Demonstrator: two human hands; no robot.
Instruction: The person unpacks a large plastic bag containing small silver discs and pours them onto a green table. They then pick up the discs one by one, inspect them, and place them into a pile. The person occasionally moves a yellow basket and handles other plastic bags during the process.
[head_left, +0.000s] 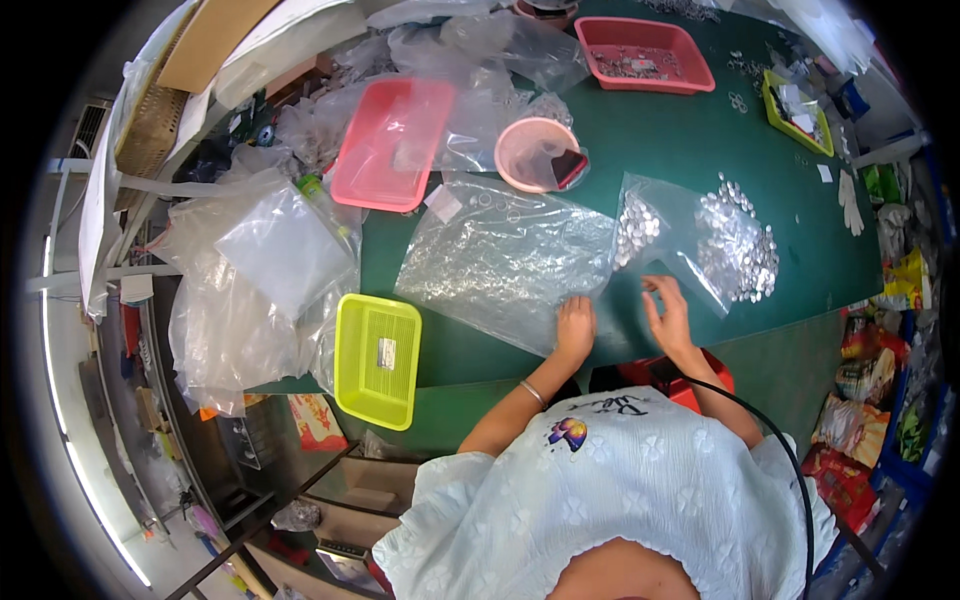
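My left hand (576,328) has its fingers bent and together on the near right edge of a large clear plastic bag (500,262), which lies flat on the green table (480,365). Small rings show in or under the far part of this bag. To the right, my right hand (667,312) is just above the table with thumb and fingers apart and nothing between them. Beyond it lies another clear plastic bag (672,225), with small silvery metal pieces (637,228) at its left end. A heap of flat silvery pieces (740,245) lies at its right end.
A yellow-green basket (377,405) sits at the near left edge beside stacked plastic bags (250,290). Farther back are a pink tray (392,150), a pink bowl (522,150), a red tray of small parts (690,75) and a yellow-green tray (800,125). A white glove (850,203) lies far right.
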